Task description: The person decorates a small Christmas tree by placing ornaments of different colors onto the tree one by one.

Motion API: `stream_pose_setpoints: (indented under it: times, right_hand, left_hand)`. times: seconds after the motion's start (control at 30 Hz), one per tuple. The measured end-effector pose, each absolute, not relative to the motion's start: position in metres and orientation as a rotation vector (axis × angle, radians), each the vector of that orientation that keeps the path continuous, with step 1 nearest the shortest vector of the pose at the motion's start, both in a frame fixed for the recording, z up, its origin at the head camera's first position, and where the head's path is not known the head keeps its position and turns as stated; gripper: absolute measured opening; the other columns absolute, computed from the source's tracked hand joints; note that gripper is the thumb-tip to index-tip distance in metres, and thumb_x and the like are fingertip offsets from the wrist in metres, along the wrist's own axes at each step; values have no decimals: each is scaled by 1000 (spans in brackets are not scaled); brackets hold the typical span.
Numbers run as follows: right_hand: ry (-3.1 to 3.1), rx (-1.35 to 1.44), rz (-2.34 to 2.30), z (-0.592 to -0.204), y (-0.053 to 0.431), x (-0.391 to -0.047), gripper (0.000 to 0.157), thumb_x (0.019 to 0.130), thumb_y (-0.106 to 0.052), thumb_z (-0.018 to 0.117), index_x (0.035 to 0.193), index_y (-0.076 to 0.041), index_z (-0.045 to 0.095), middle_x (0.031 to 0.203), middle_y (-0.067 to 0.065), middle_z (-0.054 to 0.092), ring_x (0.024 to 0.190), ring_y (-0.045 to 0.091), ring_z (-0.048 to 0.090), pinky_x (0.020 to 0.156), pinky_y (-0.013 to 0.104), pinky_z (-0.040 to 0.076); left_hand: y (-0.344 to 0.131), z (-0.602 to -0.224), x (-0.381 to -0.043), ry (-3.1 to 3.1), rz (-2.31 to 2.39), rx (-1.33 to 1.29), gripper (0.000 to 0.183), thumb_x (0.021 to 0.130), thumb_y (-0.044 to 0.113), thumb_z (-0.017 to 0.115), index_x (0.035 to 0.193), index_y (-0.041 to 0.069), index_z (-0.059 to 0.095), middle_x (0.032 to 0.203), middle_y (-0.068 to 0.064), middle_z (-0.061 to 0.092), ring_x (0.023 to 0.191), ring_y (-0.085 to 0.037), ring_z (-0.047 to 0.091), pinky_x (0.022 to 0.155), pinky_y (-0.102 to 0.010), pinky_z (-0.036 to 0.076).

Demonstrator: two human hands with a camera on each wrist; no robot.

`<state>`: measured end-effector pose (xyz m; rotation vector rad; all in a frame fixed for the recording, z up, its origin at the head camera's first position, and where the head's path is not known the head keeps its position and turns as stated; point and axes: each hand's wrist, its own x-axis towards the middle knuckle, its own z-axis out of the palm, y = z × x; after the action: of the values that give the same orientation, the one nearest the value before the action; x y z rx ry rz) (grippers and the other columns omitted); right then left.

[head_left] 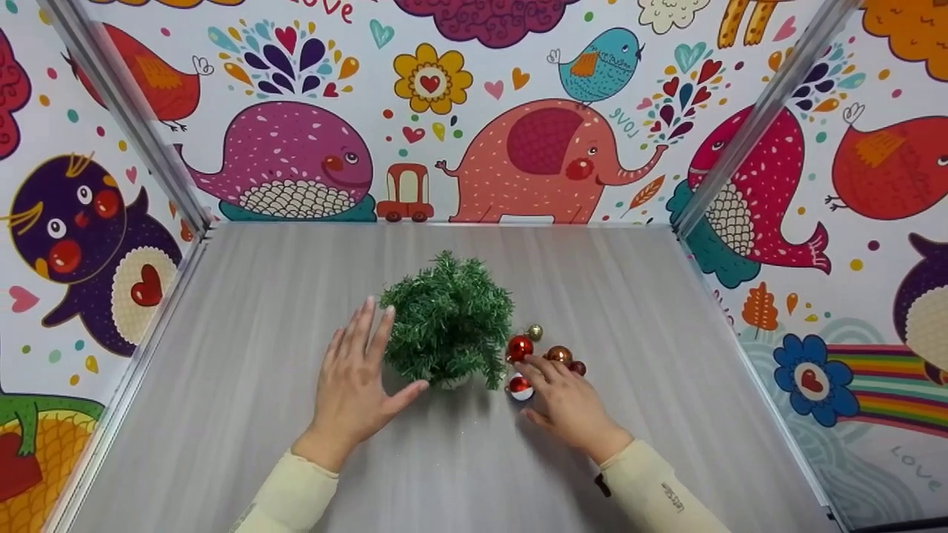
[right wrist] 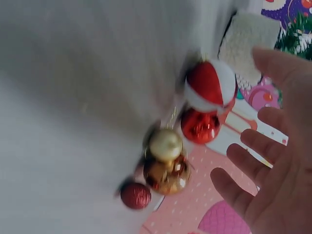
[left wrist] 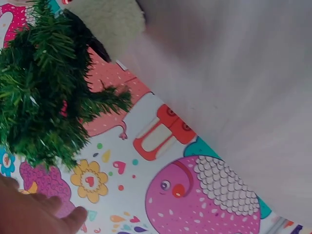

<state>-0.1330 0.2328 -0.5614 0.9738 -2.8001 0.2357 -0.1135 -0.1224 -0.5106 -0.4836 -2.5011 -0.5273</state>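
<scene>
A small artificial Christmas tree (head_left: 448, 318) stands upright in the middle of the table. Its pale, fuzzy base (left wrist: 112, 24) shows beneath the branches in the left wrist view. My left hand (head_left: 354, 385) is beside the tree's left side, fingers straight and thumb spread, holding nothing. Over the baubles right of the tree hovers my right hand (head_left: 570, 407), its fingers loosely extended. Nearest to its fingertips are a shiny red bauble (head_left: 520, 346) and a red-and-white bauble (right wrist: 210, 85). Close by lie a small gold bauble (right wrist: 166, 145), a copper bauble (head_left: 559, 355) and a dark red glittery one (right wrist: 136, 196).
Grey wood-grain table (head_left: 244, 355) spreads around the tree. Printed cartoon panels (head_left: 296, 163) wall in the back and both sides, with metal posts (head_left: 770, 111) at the corners. A few tiny specks lie on the table in front of the tree.
</scene>
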Motion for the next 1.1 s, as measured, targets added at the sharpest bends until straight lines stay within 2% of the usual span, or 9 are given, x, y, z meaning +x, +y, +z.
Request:
stream_pose_setpoints:
  times: [0.13,0.27,0.43,0.53,0.77,1.1]
  right_hand:
    - [-2758,993,263,-567,224,-136,74,81,-28,83,145,-11,52,137,11,55,118,30,56,93,47,51]
    - [-2712,1002,264,-573,222,-138,68,78,-24,85,138,-8,58,128,9,59,109,29,60,87,44,54]
    - [-2637,1015,236,-581,221,-141,53,73,-9,85,123,-9,67,118,6,63,99,27,64,72,39,57]
    - [-2617,1014,222,-585,221,-142,50,72,-1,82,119,-9,67,115,7,65,96,27,65,66,39,58]
    - [-2633,986,259,-587,223,-143,48,71,-3,85,115,-9,67,110,6,66,94,27,65,71,39,57]
    - [-2661,982,272,-586,223,-144,47,71,-4,86,114,-7,66,108,8,66,93,28,66,73,40,58]
  left_hand:
    - [-112,-511,-121,-2466,-563,-552,111,75,59,78,160,15,20,164,-15,15,146,-32,27,110,-59,30]
    - [-107,-513,-124,-2485,-567,-599,106,77,48,81,160,17,22,164,-15,17,145,-32,28,108,-58,35]
    - [-103,-514,-127,-2495,-569,-609,98,80,38,82,159,17,27,161,-15,26,130,-36,49,100,-53,44]
    - [-101,-514,-128,-2487,-572,-599,96,80,33,82,158,17,29,158,-14,31,118,-35,58,94,-51,48]
    - [-99,-517,-132,-2438,-570,-600,96,75,25,86,155,16,35,154,-15,38,107,-33,63,86,-49,52]
    - [-99,-520,-133,-2439,-578,-588,96,75,23,85,156,16,34,154,-15,38,106,-34,64,86,-49,53]
